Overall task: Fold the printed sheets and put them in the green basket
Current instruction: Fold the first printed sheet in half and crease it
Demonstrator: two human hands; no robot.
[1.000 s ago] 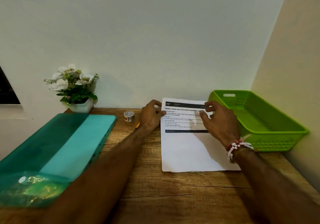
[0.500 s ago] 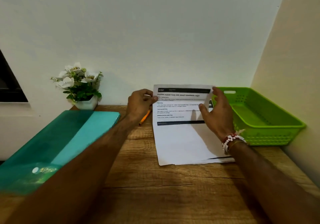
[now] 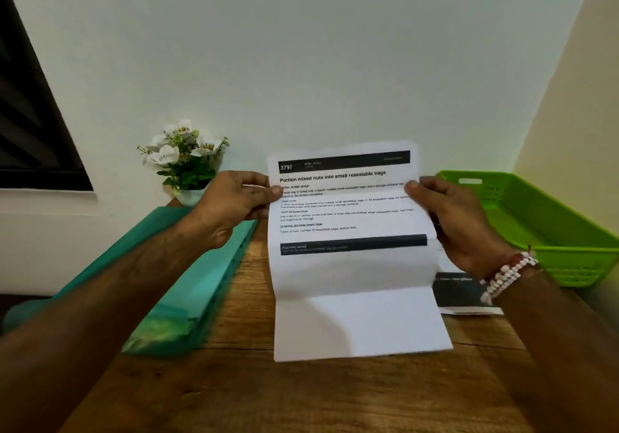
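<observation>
The wooden tabletop [image 3: 301,395] carries a teal folder [image 3: 201,285] on the left and the green basket [image 3: 576,266] on the right by the side wall. Between them, the printed sheet [image 3: 355,265] has its upper part raised and its lower part flat on the tabletop. The left hand [image 3: 234,204] pinches its left edge and the right hand [image 3: 459,224] its right edge. A second sheet [image 3: 462,293] lies beneath the right wrist. White potted flowers [image 3: 184,161] stand at the back wall.
</observation>
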